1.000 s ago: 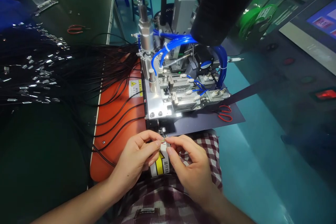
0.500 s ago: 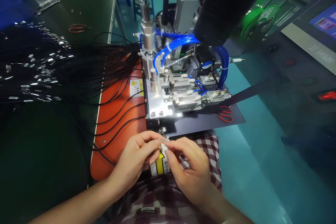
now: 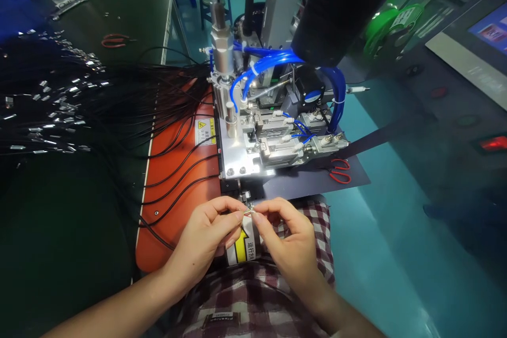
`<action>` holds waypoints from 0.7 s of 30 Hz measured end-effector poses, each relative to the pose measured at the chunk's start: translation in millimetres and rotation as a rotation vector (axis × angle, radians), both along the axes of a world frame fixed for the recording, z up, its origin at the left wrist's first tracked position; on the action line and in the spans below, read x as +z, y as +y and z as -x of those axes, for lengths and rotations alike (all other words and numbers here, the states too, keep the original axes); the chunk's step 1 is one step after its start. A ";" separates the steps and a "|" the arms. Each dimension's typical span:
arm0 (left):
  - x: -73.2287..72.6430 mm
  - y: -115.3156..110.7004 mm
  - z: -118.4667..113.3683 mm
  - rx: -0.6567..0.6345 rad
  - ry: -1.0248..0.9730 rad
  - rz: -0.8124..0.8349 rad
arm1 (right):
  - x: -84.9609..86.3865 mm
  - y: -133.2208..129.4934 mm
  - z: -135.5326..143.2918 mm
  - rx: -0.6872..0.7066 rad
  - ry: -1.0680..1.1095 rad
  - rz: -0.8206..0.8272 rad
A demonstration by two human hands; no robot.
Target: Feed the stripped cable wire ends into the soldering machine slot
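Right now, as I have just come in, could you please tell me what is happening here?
A person works with bare hands in front of a metal machine. The left hand and right hand meet, fingertips pinching a thin pale wire between them. Beside the machine, black cables run across an orange board. The red-handled scissors lie on the dark plate, apart from both hands.

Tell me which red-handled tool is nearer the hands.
The scissors on the grey plate, beside the machine; the other red-handled tool lies farther off, on the green table.
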State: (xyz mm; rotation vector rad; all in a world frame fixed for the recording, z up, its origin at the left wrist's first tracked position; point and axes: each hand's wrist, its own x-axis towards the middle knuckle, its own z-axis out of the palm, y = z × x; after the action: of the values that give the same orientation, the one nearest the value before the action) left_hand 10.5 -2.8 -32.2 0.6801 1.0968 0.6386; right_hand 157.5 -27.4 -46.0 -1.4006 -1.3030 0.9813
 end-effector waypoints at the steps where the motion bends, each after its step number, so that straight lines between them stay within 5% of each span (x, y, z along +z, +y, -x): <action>1: 0.0 0.0 0.0 -0.002 0.009 0.002 | -0.1 0.0 0.0 0.001 0.008 0.010; 21: -1.3 -1.8 1.0 -0.018 -0.008 -0.012 | 3.6 9.0 3.5 0.066 0.294 0.273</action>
State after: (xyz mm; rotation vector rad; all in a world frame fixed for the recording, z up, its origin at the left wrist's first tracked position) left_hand 9.5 -4.6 -33.5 0.6963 1.0790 0.6318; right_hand 154.0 -18.4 -42.4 -1.3574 -1.0303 1.3945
